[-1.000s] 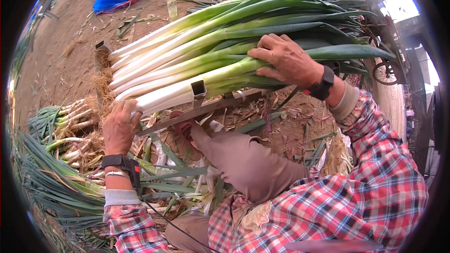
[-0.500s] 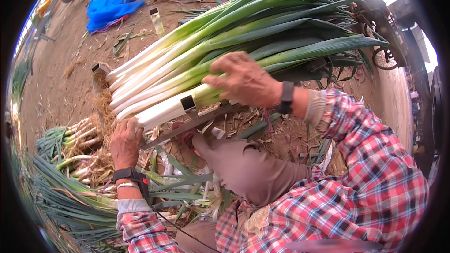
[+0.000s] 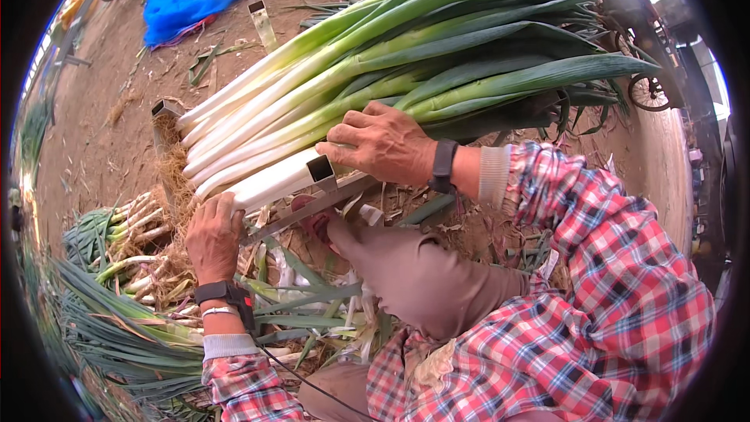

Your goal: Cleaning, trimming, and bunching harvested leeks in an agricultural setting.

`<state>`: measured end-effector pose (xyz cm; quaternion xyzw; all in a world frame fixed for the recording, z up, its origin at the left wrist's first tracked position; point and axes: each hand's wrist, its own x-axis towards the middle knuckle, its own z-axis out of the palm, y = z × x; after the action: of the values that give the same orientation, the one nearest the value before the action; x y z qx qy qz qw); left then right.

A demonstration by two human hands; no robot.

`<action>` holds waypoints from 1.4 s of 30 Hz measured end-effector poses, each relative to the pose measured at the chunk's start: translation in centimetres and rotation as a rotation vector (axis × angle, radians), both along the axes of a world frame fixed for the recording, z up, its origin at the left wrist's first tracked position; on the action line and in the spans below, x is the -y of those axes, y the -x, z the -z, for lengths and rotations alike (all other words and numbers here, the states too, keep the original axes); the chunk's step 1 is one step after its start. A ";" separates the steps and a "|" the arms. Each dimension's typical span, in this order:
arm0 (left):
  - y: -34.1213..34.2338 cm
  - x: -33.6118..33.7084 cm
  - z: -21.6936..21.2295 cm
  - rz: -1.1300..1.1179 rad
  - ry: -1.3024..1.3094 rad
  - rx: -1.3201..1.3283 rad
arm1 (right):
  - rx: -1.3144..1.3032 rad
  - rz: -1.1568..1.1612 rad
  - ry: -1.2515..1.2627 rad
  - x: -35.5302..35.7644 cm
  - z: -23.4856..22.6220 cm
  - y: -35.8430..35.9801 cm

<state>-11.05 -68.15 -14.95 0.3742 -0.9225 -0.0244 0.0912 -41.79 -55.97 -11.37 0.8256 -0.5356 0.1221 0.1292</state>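
A red, white and blue plaid shirt (image 3: pixel 609 305) with pale ribbed cuffs (image 3: pixel 494 177) is being worn with brown trousers (image 3: pixel 422 275) and a reddish shoe (image 3: pixel 312 223). A black strap (image 3: pixel 214 291) with a red-marked box (image 3: pixel 243 305) and a light bracelet (image 3: pixel 220 310) are encircling the left wrist (image 3: pixel 212 274); a black band (image 3: pixel 444 166) is encircling the right wrist (image 3: pixel 469 170). A thin black cable (image 3: pixel 312 385) is running past the left sleeve (image 3: pixel 250 391).

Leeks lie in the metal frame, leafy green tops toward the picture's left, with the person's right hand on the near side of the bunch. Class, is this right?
Not quite: in the head view, the leafy green tops point toward the picture's right. The rest stands: the leeks lie in the metal frame, with the person's right hand on their near side.
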 end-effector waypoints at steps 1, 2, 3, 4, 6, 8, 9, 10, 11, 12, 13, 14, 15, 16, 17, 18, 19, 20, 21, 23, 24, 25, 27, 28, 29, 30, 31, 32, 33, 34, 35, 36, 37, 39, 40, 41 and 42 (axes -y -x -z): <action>0.2 0.1 0.2 0.001 0.026 0.019 | -0.001 0.008 -0.044 0.1 0.0 0.0; 0.2 0.1 0.4 0.001 0.028 0.016 | -0.004 0.009 -0.041 0.1 -0.1 0.1; 0.2 0.0 0.6 0.001 0.035 0.010 | 0.039 0.005 -0.054 0.1 -0.4 0.4; 0.0 -0.1 0.6 -0.003 0.043 0.009 | 0.085 -0.002 -0.066 -0.1 -0.7 0.7; -0.2 -0.1 0.5 -0.007 0.041 0.010 | 0.112 0.021 -0.028 -1.0 -1.6 1.7; -0.4 -0.2 0.8 -0.005 0.033 0.009 | 0.037 0.128 -0.018 -2.1 -2.7 2.9; -0.6 -0.1 0.9 0.003 0.054 -0.001 | -0.001 0.136 -0.001 -2.5 -2.7 3.2; -0.4 -0.1 0.8 0.012 0.074 -0.014 | -0.004 0.139 -0.001 -2.7 -2.9 3.6; -0.2 -0.2 0.7 0.015 0.074 -0.016 | -0.032 0.150 0.003 -2.8 -3.0 4.0; 0.0 -0.4 0.6 -0.001 0.082 -0.042 | -0.059 0.160 0.008 -2.9 -3.1 4.3; 0.1 -0.6 0.5 -0.023 0.091 -0.064 | -0.058 0.156 0.010 -3.1 -3.1 4.6; 0.2 -0.7 0.5 -0.027 0.092 -0.063 | -0.077 0.157 0.021 -3.3 -3.2 4.8; 0.4 -0.8 0.5 -0.017 0.123 -0.065 | -0.097 0.159 0.033 -3.3 -3.3 4.9; 0.4 -0.8 0.6 -0.006 0.154 -0.067 | -0.097 0.154 0.034 -3.2 -3.4 5.0; 0.2 -0.5 0.8 -0.011 0.154 -0.067 | -0.086 0.147 -0.014 -3.0 -3.6 5.1; -0.2 -0.1 1.0 -0.011 0.165 -0.074 | -0.072 0.138 -0.061 -2.8 -4.0 5.1; -0.4 0.1 1.2 -0.008 0.172 -0.085 | -0.075 0.136 -0.062 -2.5 -4.6 5.2; -0.4 0.2 0.9 -0.008 0.169 -0.086 | -0.086 0.102 -0.085 -2.1 -5.3 5.5; -0.4 0.4 0.4 -0.004 0.128 -0.101 | -0.097 0.068 -0.107 -1.8 -6.1 5.7; -0.5 0.6 -0.8 0.014 0.044 -0.130 | -0.095 0.041 -0.188 -1.4 -7.3 6.2; -0.6 0.7 -1.3 0.011 0.043 -0.131 | -0.092 0.016 -0.267 -1.3 -8.2 6.3; -0.8 0.9 -1.9 0.027 -0.007 -0.111 | -0.097 0.036 -0.420 -1.1 -9.5 5.9; -1.1 1.0 -2.1 0.038 -0.059 -0.091 | -0.038 0.022 -0.515 -0.6 -10.4 5.8; -1.1 1.1 -2.3 0.030 -0.082 -0.072 | 0.021 0.018 -0.606 -0.4 -10.7 5.9; -1.1 1.2 -2.5 0.021 -0.106 -0.052 | 0.076 0.011 -0.627 -0.3 -10.8 5.9; -1.2 1.3 -2.4 0.019 -0.106 -0.052 | 0.075 0.010 -0.627 -0.3 -10.7 5.9; -1.1 1.4 -2.2 0.017 -0.117 -0.050 | 0.096 0.023 -0.675 -0.3 -10.4 6.0; -1.0 1.4 -2.0 0.015 -0.128 -0.049 | 0.116 0.038 -0.722 -0.4 -10.0 6.1; -1.0 1.6 -1.9 0.015 -0.130 -0.050 | 0.115 0.038 -0.724 -0.5 -9.5 6.2; -0.9 1.8 -2.2 0.026 -0.134 -0.010 | 0.081 0.022 -0.633 -0.8 -8.9 6.5; -0.7 1.9 -2.3 0.038 -0.138 0.030 | 0.048 0.005 -0.541 -0.9 -8.4 6.7; -0.6 1.9 -2.2 0.039 -0.143 0.028 | 0.047 0.006 -0.546 -1.3 -7.8 6.5; -0.4 2.0 -2.1 0.044 -0.144 0.038 | -0.022 0.057 -0.401 -1.8 -7.4 5.9; -0.5 2.2 -2.1 0.045 -0.145 0.050 | -0.102 0.147 -0.176 -2.6 -6.7 4.6; -0.6 2.2 -2.1 0.051 -0.140 0.043 | -0.099 0.145 -0.179 -2.6 -6.7 4.6; -0.6 2.2 -2.1 0.057 -0.136 0.035 | -0.082 0.135 -0.217 -2.6 -6.7 4.9; -0.6 2.3 -2.3 0.055 -0.138 0.038 | -0.066 0.125 -0.254 -2.4 -6.8 5.1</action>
<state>-10.45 -70.44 -12.70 0.3546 -0.9301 -0.0834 0.0468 -46.91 -53.59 -4.55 0.8038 -0.5926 0.0177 0.0485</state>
